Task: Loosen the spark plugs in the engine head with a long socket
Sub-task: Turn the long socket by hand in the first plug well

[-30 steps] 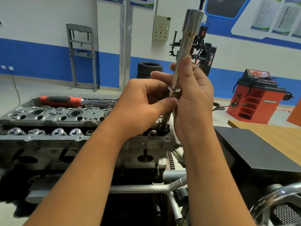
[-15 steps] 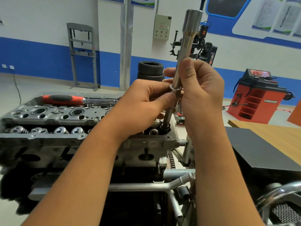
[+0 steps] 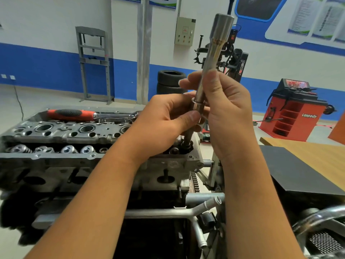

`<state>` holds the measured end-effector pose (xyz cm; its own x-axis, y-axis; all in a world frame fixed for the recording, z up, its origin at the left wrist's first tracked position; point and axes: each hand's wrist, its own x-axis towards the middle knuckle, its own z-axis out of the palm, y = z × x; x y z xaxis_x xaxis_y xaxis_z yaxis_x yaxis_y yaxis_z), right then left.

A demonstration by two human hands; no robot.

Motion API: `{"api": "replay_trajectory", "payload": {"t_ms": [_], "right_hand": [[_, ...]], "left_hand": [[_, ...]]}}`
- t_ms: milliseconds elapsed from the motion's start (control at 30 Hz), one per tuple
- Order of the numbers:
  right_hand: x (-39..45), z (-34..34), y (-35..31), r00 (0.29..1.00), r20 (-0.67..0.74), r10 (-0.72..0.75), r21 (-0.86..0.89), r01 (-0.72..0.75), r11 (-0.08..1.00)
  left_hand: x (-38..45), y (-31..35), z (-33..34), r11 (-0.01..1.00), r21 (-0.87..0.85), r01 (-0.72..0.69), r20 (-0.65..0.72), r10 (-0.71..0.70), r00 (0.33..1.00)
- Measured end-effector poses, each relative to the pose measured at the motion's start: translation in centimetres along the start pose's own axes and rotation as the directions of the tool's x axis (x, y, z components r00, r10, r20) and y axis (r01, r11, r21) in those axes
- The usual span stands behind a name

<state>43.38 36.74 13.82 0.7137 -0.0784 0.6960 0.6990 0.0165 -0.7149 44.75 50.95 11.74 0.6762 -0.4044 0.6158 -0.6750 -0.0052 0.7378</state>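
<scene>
Both hands are raised over the right end of the engine head [image 3: 104, 144]. By the right hand [image 3: 226, 109] the long socket [image 3: 211, 58] is gripped about its middle, with the thumb laid along the near side of the shaft and the fingers curled round behind it. The socket is held nearly upright, tilted slightly to the right at the top, where its wider end is seen well above the hands. By the left hand [image 3: 168, 122] the lower part of the tool is pinched between thumb and curled fingers, just below a small collar on the shaft. From beneath the hands a darker, thinner shaft is seen running down into a hole at the right end of the engine head; whether a spark plug is engaged there cannot be told.

A ratchet [image 3: 91, 115] with a red and black handle is laid flat along the far edge of the engine head, well apart from both hands. Valve springs are seen in a row along the near side of the head. A stack of tyres [image 3: 169, 81] is stood on the floor behind the hands, and a red machine [image 3: 296, 111] further right. A wooden table [image 3: 317, 156] with a black mat [image 3: 298, 172] on it is seen on the right.
</scene>
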Motion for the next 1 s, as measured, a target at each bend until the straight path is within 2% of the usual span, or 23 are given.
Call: {"api": "replay_trajectory", "payload": {"t_ms": [133,233,367,467,600,767,1000], "right_hand": [[-0.3,0.4,0.0,1.000,-0.024,-0.004,0.118,0.007,0.993],[-0.5,0.9,0.1,0.998,-0.064,0.005,0.145,0.004,0.989],[-0.3,1.2,0.4,0.996,-0.086,-0.005,0.097,0.013,0.995],[-0.1,1.1,0.6,0.993,-0.115,0.035,0.138,-0.019,0.990],[-0.2,1.0,0.5,0.990,-0.127,0.056,0.229,-0.025,0.973],[-0.2,1.3,0.7,0.980,-0.193,-0.039,0.114,0.062,0.992],[-0.3,1.5,0.6,0.988,-0.151,-0.023,0.071,0.034,0.997]], "left_hand": [[0.1,-0.4,0.2,0.998,0.049,-0.040,-0.131,0.046,0.990],[0.0,-0.5,0.4,0.996,0.062,-0.070,-0.167,0.079,0.983],[-0.1,-0.9,0.0,1.000,0.018,-0.008,-0.085,0.010,0.996],[-0.1,-1.0,-0.1,1.000,0.002,0.015,-0.001,-0.015,1.000],[0.2,-0.9,0.3,0.998,0.056,-0.017,0.011,0.016,1.000],[0.2,-1.3,0.3,0.996,0.081,-0.024,0.016,0.023,1.000],[0.0,-1.0,0.5,1.000,-0.007,-0.006,0.053,0.006,0.999]]}}
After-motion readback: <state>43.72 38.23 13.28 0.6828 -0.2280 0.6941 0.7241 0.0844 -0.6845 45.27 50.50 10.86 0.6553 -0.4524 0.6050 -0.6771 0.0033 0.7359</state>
